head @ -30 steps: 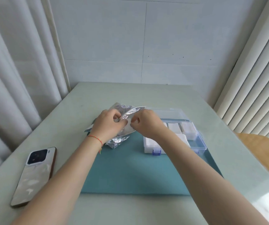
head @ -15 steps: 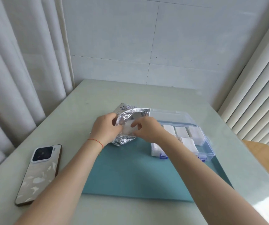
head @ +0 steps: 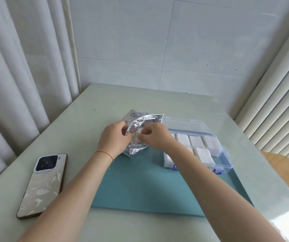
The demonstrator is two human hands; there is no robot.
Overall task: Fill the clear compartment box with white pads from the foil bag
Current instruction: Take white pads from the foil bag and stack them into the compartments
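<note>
The right hand (head: 155, 137) is pinching a white pad (head: 139, 139) at the mouth of the foil bag (head: 136, 131), fingers curled on its edge. The left hand (head: 115, 137) is gripping the bag's left side, holding it open and upright at the far edge of the teal mat (head: 140, 186). Just right of the bag, the clear box (head: 225, 154) is lying open on the mat, pads already in several compartments. A phone (head: 43, 184) is lying face down on the table (head: 105, 98), well to the left.
</note>
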